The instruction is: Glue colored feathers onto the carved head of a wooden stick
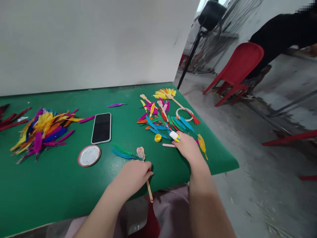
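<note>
My left hand (135,173) closes around a wooden fan handle (149,190) at the table's front edge. The handle's wide head (141,152), with a whitish patch, points away from me. Green and blue feathers (122,151) stick out to the left beside the head, partly hidden by my fingers. Farther right, my right hand (185,145) grips a small white, yellow and blue glue bottle (174,136); its fingertips are partly hidden. A pink flat stick (168,145) lies by this hand, and a yellow cap (158,138) stands to its left.
On the green table (61,191) lie a feather pile (47,129), a phone (101,128) and a round lid (89,155). Loose feathers (158,127), a yellow feather fan (165,93) and a white ring (178,114) are at right. Beyond, a person in black sits on a red chair (237,62).
</note>
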`<state>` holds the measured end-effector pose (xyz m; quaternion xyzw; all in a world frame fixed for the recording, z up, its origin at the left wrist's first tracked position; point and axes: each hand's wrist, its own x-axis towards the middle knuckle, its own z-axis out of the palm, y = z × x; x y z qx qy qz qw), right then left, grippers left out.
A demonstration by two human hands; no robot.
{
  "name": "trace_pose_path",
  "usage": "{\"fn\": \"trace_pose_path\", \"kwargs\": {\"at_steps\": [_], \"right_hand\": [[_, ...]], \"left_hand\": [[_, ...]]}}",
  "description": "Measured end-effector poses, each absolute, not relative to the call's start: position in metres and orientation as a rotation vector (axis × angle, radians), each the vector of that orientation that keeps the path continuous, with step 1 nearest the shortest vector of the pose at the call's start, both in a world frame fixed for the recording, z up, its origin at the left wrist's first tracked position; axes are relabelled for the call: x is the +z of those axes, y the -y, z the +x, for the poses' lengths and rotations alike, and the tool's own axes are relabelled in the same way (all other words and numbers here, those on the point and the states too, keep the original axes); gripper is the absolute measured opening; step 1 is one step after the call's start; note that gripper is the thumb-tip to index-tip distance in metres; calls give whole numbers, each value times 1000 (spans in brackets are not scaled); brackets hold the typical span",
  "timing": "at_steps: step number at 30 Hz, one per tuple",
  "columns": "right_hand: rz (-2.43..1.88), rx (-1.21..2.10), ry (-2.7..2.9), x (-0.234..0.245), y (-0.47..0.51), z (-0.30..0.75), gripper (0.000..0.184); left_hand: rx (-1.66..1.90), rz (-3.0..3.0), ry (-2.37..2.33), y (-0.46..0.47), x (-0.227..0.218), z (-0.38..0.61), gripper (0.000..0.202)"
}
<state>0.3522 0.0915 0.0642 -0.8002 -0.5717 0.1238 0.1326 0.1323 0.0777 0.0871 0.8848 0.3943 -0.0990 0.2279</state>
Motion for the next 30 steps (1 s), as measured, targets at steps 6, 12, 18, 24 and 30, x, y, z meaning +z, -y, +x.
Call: {"fn": "trace_pose_path", "kwargs": {"at_steps": [6, 12, 18, 24, 30], "right_hand": [[-2277, 364, 1663, 68, -89, 354, 11], [-2282, 290, 1603, 67, -86, 361, 11], [-2289, 276, 1682, 65, -85, 361, 11], [-2301, 269, 1803, 63, -89, 349, 12], [-2240, 299, 1843, 67, -88, 347, 8]], "left_hand": [[-267, 2447, -1078, -79, 85, 141, 21], [-253, 2453, -1096, -78, 85, 141, 24], [-255, 2428, -1086, -78, 87, 141, 24], [-246, 2432, -1079, -79, 85, 141, 24], [-235, 2415, -1078, -79, 85, 140, 24]]}}
